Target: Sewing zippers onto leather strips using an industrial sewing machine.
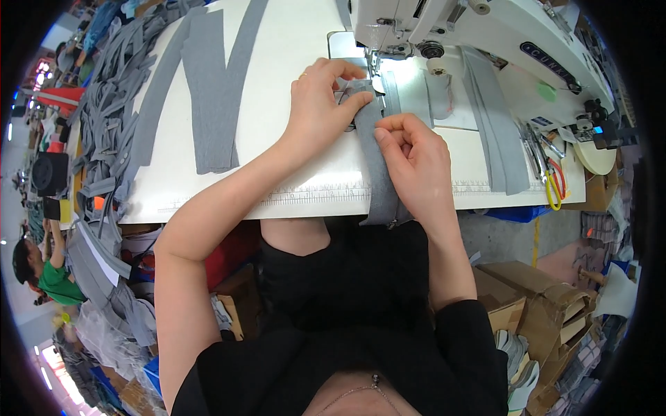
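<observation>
A grey fabric strip (378,173) runs from under the sewing machine's needle area (374,69) toward me and hangs over the table's front edge. A small dark piece shows at its lower end. My left hand (319,100) is at the strip's far end, left of the needle, thumb pressed on the cloth and fingers curled by the presser foot. My right hand (420,156) pinches the strip's right edge between thumb and bent fingers, nearer to me. Part of the cloth under my left fingers is hidden.
Loose grey strips (211,104) lie left on the white table (291,187), beside a heap of grey fabric (114,104). More strips (494,132) lie right, near yellow-and-red-handled scissors (555,184). Cardboard boxes (534,298) stand below right. A person in green (59,281) is far left.
</observation>
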Motion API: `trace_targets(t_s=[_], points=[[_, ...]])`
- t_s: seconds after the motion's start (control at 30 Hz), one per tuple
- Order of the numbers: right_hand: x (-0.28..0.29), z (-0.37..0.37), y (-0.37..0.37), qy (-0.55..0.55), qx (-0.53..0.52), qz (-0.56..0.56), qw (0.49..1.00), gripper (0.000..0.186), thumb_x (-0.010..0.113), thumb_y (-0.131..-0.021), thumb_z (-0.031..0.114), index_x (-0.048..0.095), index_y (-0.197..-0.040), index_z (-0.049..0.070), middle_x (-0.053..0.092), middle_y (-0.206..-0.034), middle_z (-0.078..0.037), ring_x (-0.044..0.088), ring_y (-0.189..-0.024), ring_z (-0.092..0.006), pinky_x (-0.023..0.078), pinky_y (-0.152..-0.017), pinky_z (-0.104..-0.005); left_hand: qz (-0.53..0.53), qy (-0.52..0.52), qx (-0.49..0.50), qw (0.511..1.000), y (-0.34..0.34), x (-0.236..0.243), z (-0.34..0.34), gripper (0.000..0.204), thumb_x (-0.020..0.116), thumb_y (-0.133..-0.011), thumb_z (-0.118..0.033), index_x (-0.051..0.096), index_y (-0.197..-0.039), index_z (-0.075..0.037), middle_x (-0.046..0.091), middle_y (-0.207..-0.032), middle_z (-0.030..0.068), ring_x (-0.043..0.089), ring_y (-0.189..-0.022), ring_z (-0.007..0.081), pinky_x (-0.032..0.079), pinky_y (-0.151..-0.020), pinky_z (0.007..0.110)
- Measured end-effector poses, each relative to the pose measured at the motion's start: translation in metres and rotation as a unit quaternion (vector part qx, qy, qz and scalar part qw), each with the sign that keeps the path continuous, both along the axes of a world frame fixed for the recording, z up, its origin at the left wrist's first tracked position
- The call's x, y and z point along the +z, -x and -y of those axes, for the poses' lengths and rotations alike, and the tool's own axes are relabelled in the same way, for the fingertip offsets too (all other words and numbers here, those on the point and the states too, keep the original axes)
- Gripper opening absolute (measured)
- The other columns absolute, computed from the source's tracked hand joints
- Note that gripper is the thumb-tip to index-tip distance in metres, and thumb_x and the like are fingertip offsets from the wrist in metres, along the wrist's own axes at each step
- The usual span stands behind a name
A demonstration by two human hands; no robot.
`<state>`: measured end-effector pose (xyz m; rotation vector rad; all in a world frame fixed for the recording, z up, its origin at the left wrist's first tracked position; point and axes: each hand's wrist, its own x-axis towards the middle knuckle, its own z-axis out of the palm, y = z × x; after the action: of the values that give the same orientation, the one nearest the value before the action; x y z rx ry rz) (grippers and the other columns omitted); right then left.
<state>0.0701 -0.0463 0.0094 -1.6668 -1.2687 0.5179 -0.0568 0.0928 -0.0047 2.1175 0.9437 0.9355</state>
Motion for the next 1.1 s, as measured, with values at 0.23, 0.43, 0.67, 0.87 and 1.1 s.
trace_targets(t_s=[0.23, 0.43, 0.67, 0.87, 1.1], points=[[0.006, 0.001, -0.003, 0.021, -0.041, -0.051, 0.998, 0.015, 0.072, -0.094, 0.016, 0.069, -0.096, 0.001, 0.065, -0.062, -0.009, 0.061, -0.053, -0.0237, 0.046, -0.057, -0.0373, -0.086, -0.134, -0.086, 0.983, 0.013, 0.010, 0.017, 0.023, 0.075, -0.091, -0.021, 0.078, -0.107, -0.005, 0.074, -0.108, 0.0056, 0.064, -0.106, 0.0240, 0.035, -0.103, 0.043], [-0.005, -0.002, -0.001, -0.063, -0.111, 0.232, 0.964, 0.019, 0.075, -0.091, 0.020, 0.069, -0.101, 0.006, 0.070, -0.086, -0.006, 0.064, -0.081, -0.0247, 0.046, -0.074, -0.0402, -0.095, -0.192, -0.094, 0.972, 0.017, 0.002, 0.023, 0.028, 0.070, -0.094, -0.019, 0.077, -0.118, -0.006, 0.069, -0.124, 0.0076, 0.060, -0.120, 0.0262, 0.031, -0.112, 0.045], [-0.009, -0.015, 0.009, -0.039, -0.125, 0.298, 0.946, 0.021, 0.076, -0.090, 0.023, 0.069, -0.100, 0.007, 0.066, -0.092, -0.006, 0.058, -0.088, -0.0282, 0.043, -0.080, -0.0427, -0.095, -0.188, -0.097, 0.973, 0.017, -0.002, 0.022, 0.031, 0.066, -0.096, -0.016, 0.073, -0.124, -0.005, 0.066, -0.125, 0.0074, 0.060, -0.119, 0.0275, 0.030, -0.115, 0.048], [-0.008, -0.020, 0.008, -0.025, -0.116, 0.169, 0.978, 0.018, 0.075, -0.089, 0.014, 0.068, -0.102, 0.005, 0.065, -0.082, -0.006, 0.060, -0.080, -0.0261, 0.046, -0.072, -0.0401, -0.121, -0.143, -0.125, 0.974, 0.025, 0.000, 0.024, 0.037, 0.069, -0.096, -0.017, 0.068, -0.131, -0.006, 0.063, -0.141, 0.0069, 0.053, -0.137, 0.0294, 0.020, -0.123, 0.056], [-0.003, -0.029, -0.011, 0.037, -0.084, -0.054, 0.994, 0.022, 0.073, -0.093, 0.014, 0.063, -0.107, 0.002, 0.065, -0.069, -0.007, 0.060, -0.056, -0.0215, 0.048, -0.060, -0.0373, -0.166, -0.201, -0.104, 0.960, 0.023, 0.002, 0.030, 0.044, 0.069, -0.096, -0.024, 0.064, -0.134, -0.004, 0.061, -0.143, 0.0082, 0.050, -0.140, 0.0327, 0.018, -0.119, 0.071]])
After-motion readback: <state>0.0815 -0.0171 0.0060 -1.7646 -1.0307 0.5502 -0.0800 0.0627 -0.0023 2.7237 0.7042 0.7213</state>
